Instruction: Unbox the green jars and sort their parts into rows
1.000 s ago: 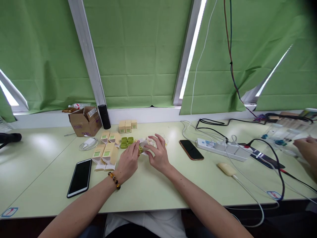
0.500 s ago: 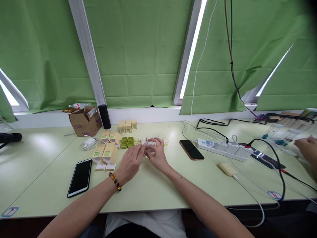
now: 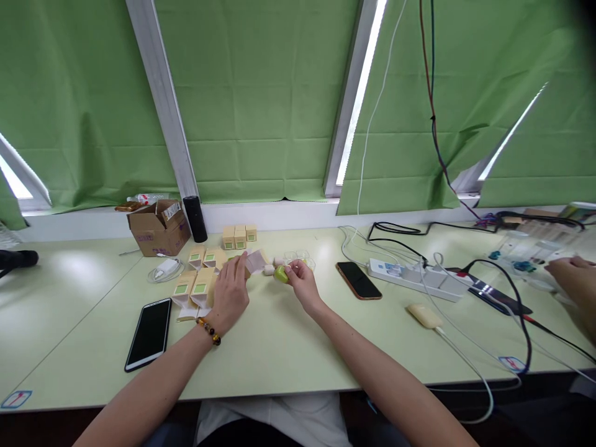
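Hands (image 3: 231,293) now apart, paper box (image 3: 254,262) left, green piece (image 3: 280,274) right

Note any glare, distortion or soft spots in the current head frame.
Head view: bright strips blow out beside the green blinds; a pale glare patch marks the table at left; the window posts splay toward the top, likely lens distortion; the upper right corner goes black; the lime-green piece in the right hand lacks fine detail.

A small, glossy, rounded yellow-green piece (image 3: 280,274) is pinched at the right hand's (image 3: 303,287) fingertips. A cream paper carton with a whitish panel showing (image 3: 254,262) tilts at the left hand's (image 3: 231,292) fingers, partly hidden, apart from the yellow-green piece.
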The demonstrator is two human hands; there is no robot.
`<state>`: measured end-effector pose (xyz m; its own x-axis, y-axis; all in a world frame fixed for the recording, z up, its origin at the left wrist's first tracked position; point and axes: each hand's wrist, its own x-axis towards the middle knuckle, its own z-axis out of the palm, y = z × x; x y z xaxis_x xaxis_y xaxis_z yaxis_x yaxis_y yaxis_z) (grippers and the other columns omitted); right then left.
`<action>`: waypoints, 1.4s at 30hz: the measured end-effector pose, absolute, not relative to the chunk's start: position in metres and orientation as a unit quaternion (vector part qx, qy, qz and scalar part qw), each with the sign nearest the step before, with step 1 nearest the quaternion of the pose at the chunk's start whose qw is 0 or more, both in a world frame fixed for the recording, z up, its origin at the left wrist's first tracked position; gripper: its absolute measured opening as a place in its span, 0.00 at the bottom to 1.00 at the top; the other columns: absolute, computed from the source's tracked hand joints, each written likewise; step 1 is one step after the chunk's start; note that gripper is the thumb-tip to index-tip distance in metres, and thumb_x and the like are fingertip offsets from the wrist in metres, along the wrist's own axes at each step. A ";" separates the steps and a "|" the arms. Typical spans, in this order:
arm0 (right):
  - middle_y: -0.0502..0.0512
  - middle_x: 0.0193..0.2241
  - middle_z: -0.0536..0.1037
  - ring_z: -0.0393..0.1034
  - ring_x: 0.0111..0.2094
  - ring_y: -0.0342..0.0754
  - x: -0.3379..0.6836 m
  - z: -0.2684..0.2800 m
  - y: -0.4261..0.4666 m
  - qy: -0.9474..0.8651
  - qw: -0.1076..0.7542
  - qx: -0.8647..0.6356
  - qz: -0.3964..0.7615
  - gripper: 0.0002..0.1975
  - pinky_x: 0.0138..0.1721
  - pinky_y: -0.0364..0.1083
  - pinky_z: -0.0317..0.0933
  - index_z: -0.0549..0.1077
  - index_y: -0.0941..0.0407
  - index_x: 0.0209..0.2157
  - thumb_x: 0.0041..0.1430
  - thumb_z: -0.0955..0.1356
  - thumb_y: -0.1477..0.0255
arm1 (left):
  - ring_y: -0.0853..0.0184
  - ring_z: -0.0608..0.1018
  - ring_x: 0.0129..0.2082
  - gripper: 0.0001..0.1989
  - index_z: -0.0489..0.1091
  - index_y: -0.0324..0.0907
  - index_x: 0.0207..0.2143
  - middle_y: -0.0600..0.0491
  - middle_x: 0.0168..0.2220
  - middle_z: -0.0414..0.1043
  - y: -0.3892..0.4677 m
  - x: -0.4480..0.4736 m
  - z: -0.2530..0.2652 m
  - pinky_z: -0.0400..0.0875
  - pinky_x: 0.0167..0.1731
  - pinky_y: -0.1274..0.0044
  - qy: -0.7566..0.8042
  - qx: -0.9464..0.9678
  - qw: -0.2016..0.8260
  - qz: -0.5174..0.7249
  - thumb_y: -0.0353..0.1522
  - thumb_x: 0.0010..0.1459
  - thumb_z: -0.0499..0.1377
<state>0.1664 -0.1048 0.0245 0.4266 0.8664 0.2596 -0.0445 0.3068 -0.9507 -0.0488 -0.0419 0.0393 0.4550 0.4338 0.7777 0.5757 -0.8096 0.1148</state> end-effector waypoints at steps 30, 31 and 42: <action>0.45 0.20 0.75 0.66 0.18 0.42 0.140 0.047 -0.135 -0.656 0.433 -0.497 0.368 0.23 0.23 0.41 0.60 0.73 0.55 0.54 0.57 0.64 0.76 | 0.52 0.70 0.63 0.37 0.54 0.42 0.71 0.40 0.63 0.69 -0.054 -0.043 0.033 0.67 0.62 0.55 -0.184 -0.883 0.103 -0.419 0.17 0.61 0.50; 0.45 0.20 0.75 0.66 0.18 0.42 0.140 0.046 -0.134 -0.644 0.454 -0.505 0.353 0.20 0.23 0.42 0.60 0.74 0.56 0.52 0.58 0.64 0.74 | 0.52 0.70 0.63 0.37 0.54 0.42 0.71 0.40 0.62 0.69 -0.053 -0.044 0.033 0.67 0.62 0.56 -0.195 -0.881 0.106 -0.418 0.17 0.61 0.50; 0.48 0.20 0.73 0.62 0.22 0.45 0.178 0.059 -0.133 -0.733 0.338 -0.581 0.107 0.06 0.29 0.44 0.52 0.74 0.53 0.32 0.61 0.65 0.74 | 0.51 0.69 0.64 0.31 0.55 0.43 0.69 0.39 0.63 0.67 -0.029 -0.049 0.029 0.65 0.63 0.55 -0.302 -0.802 -0.090 -0.508 0.26 0.64 0.55</action>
